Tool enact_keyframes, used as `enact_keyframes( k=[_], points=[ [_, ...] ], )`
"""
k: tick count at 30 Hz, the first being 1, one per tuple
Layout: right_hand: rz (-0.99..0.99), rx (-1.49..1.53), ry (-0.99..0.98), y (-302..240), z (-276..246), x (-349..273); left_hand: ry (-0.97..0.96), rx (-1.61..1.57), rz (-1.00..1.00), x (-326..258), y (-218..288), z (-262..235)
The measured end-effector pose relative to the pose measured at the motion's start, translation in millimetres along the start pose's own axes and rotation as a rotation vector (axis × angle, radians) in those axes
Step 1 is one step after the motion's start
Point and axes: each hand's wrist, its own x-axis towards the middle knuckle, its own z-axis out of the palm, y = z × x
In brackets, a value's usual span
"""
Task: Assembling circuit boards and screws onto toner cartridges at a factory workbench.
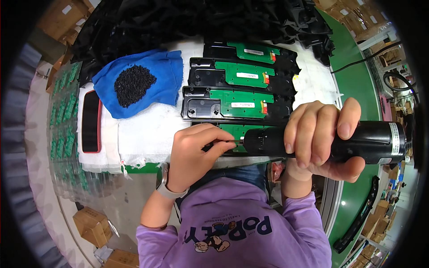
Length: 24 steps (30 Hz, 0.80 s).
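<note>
My right hand is wrapped round a black electric screwdriver, held level with its bit pointing left. At the tip of that bit, the thumb and forefinger of my left hand are pinched together. Whatever sits between them is too small to make out. Both hands are over the nearest black plastic housing, which carries a green circuit board and is partly hidden by them. Beyond it lie several like housings in a row, among them one with a green board bearing a white label and a red-and-white connector.
A blue cloth holds a heap of small black screws. Left of it lies a red-edged phone on the white table covering. Black plastic parts pile up at the back. Clear trays of green boards stand far left.
</note>
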Motion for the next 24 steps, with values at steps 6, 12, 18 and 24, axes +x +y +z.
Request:
enact_keyframes(
  k=[6, 12, 18, 24],
  points=[
    [0.028, -0.032, 0.058, 1.9, 4.0, -2.6, -0.062, -0.005, -0.038, 2.2, -1.9, 2.0],
    [0.055, -0.050, 0.123, -0.8, 3.7, -5.0, -0.067, -0.026, -0.047, 1.2, -2.7, 3.8],
    [0.058, -0.039, 0.107, -0.1, 1.4, -7.0, -0.066, -0.061, -0.065, -1.8, -5.8, 2.9],
    [0.056, -0.048, 0.113, -0.6, 1.4, -7.7, -0.076, -0.050, -0.067, -2.7, -6.3, 4.8]
  ],
)
